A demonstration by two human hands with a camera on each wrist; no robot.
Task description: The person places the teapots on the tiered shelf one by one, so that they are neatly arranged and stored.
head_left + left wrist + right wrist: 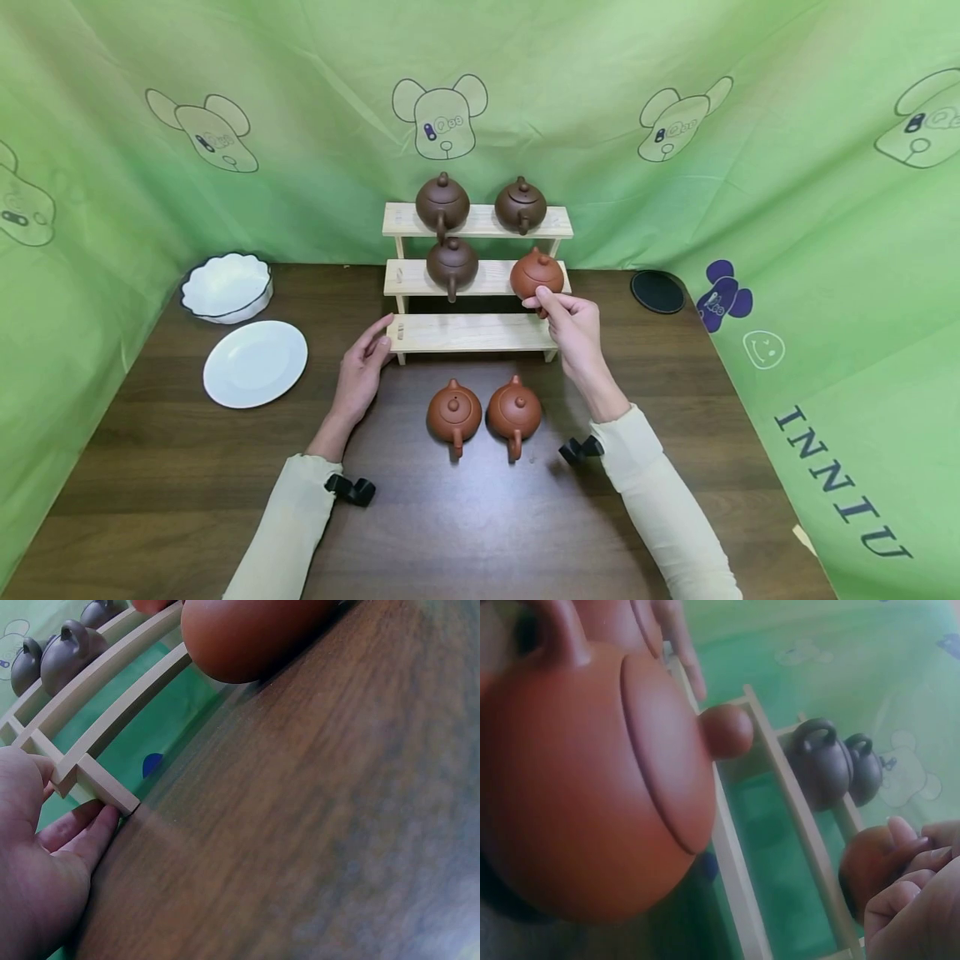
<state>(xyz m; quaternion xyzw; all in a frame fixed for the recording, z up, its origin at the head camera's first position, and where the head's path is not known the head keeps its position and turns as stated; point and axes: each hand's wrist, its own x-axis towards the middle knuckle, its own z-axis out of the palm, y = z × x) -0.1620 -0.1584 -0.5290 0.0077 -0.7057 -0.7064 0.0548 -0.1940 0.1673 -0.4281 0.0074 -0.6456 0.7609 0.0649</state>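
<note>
Now your right hand (581, 337) pinches a red teapot (536, 271) at the shelf's (472, 333) right. Your spread left hand (360, 382) touches its left end.

Upright reddish-brown teapot (537, 270) at middle tier (494, 278) of pale wooden stand (472, 332)

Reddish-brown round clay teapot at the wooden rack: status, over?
Right hand gripping reddish-brown teapot at middle shelf, right end. Left hand touching left end of pale three-tier rack. Dark-brown round teapot on same shelf, apart; nothing visibly blocking.
</note>
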